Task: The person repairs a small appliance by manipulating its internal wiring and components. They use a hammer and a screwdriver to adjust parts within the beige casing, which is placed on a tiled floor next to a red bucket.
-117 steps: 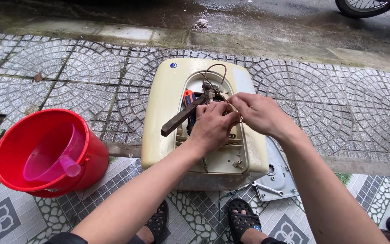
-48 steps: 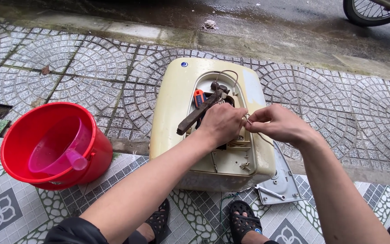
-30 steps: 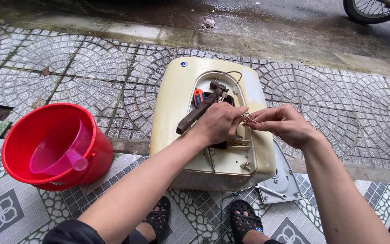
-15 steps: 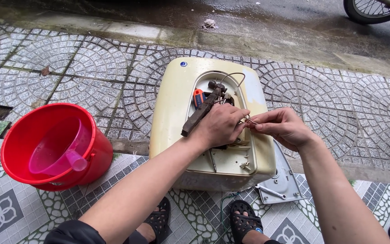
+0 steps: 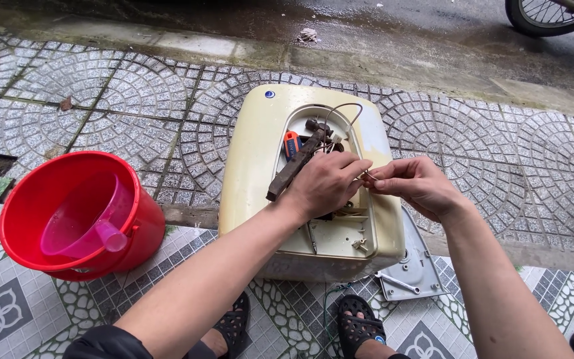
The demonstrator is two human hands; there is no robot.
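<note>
A cream water heater lies on the pavement with its service cavity open. A rusty wrench and an orange-handled screwdriver rest in the cavity beside thin wires. My left hand hovers over the cavity, its fingers pinching a small wire end at the right edge. My right hand meets it there and pinches the same thin wire between thumb and fingers.
A red bucket holding a pink scoop stands at the left. A grey cover plate lies beside the heater's near right corner. My sandalled feet are below the heater. A bicycle wheel shows at top right.
Both hands stayed together at the cavity's right edge, working the thin wire with small finger movements. The view shifted slightly; the wrench and bucket have not moved.
</note>
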